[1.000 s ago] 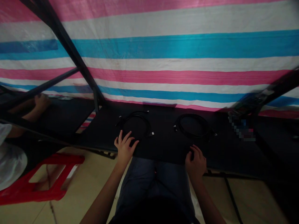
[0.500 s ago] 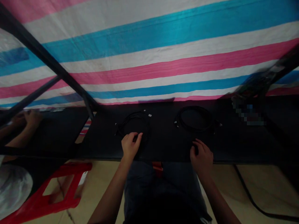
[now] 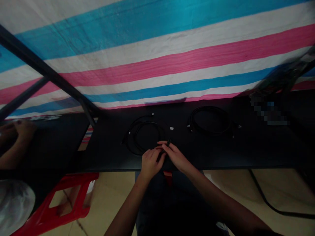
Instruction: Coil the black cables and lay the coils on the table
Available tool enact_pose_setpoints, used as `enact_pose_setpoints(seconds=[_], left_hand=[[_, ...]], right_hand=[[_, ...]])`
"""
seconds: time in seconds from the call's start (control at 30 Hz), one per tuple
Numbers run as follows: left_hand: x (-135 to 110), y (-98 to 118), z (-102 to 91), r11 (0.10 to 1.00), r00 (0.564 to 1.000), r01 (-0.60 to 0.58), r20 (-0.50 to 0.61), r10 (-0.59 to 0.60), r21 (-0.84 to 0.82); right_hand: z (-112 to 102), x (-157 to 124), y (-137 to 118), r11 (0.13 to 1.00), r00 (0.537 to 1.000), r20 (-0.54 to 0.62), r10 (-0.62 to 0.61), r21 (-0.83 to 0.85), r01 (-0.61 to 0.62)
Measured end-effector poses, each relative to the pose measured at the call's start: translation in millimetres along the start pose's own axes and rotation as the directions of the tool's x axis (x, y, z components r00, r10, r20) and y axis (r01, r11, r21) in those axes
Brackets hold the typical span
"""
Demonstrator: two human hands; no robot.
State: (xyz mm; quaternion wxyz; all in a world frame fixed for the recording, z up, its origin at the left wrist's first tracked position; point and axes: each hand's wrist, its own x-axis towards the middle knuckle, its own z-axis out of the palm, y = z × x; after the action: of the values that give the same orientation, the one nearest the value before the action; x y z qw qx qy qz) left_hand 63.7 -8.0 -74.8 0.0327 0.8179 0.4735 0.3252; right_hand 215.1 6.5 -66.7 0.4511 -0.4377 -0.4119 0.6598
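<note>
My left hand (image 3: 150, 163) and my right hand (image 3: 176, 156) meet near the front edge of the black table (image 3: 110, 157). Their fingers are closed together on a black cable, and a dark end (image 3: 168, 141) of it sticks up between them. The rest of that black cable (image 3: 136, 137) lies in loose loops just beyond my left hand, with small pale tips at its ends. A small white tag (image 3: 171, 128) shows just past my fingertips. Dim light hides exactly how each finger grips.
A second coiled black cable (image 3: 212, 132) lies right of my hands. Dark frame bars (image 3: 46, 70) slant at left, before a striped sheet (image 3: 157, 65). At far left are another person's hands (image 3: 23, 129) and a red stool (image 3: 83, 193). A blurred-out item (image 3: 273, 114) sits at right.
My right hand has moved left to join my left hand, and both now hold the cable. The left cable's loops have loosened and shifted. The view has tilted slightly.
</note>
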Motion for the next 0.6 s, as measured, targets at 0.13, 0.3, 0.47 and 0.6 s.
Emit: enact_pose_setpoints(seconds=[0.13, 0.3, 0.47, 0.6], left_hand=[[0.4, 1.7, 1.4, 1.0, 0.998, -0.014, 0.064, 0.014, 0.0], [2.2, -2.4, 1.2, 0.998, 0.997, 0.056, 0.049, -0.056, -0.002], [2.3, -3.0, 2.3, 0.999, 0.996, 0.037, 0.082, -0.033, -0.039], [1.9, -4.2, 3.5, 0.998, 0.993, 0.047, 0.111, -0.041, -0.05]], right_hand=[[8.2, 8.1, -20.6, 0.954, 0.998, -0.057, -0.023, 0.297, 0.039], [-25.9, -7.6, -68.7, 0.922, 0.999, -0.049, 0.006, 0.386, 0.013], [-69.6, -22.6, -75.7, 0.952, 0.974, -0.219, 0.057, 0.307, 0.014], [-91.6, -29.5, -50.1, 0.984, 0.928, -0.362, 0.087, 0.176, -0.024]])
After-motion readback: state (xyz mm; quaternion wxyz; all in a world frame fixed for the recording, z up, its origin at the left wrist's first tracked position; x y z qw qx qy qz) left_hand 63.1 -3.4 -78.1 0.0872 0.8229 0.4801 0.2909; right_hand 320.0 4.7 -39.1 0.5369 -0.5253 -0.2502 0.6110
